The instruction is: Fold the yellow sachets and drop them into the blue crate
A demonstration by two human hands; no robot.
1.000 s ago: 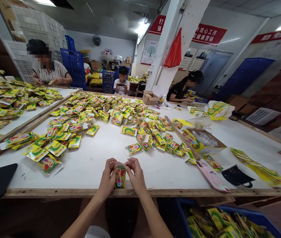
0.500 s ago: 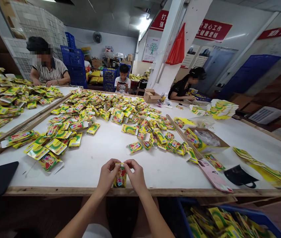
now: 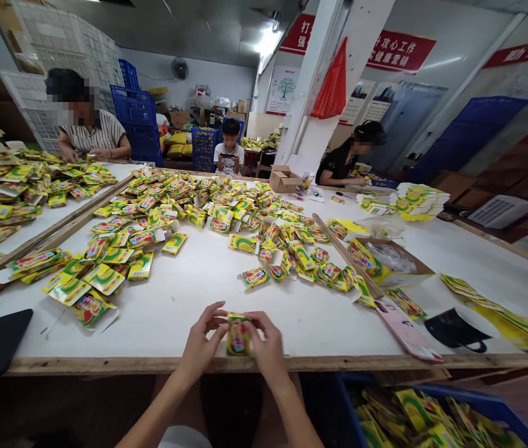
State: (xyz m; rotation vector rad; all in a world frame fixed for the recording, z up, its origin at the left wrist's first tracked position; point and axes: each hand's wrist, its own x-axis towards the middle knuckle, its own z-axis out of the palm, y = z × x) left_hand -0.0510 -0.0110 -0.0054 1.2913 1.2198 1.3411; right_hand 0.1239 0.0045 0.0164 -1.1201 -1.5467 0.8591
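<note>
— White worktable [image 3: 189,292]: what is laid out on it?
— Loose packets [image 3: 226,214] are heaped across the far half. 1 open cardboard box [image 3: 420,267] at the right is seen to hold clear plastic and more packets.
— How are the hands set?
— 1 yellow packet [image 3: 238,336] is held upright at the near table edge. It is pinched at its top left by the left hand [image 3: 201,348], fingers loosely curled. The right hand [image 3: 269,350] is closed round its right side.
— Other containers?
— 1 blue crate [image 3: 341,404] below the table edge is filled with similar packets.
</note>
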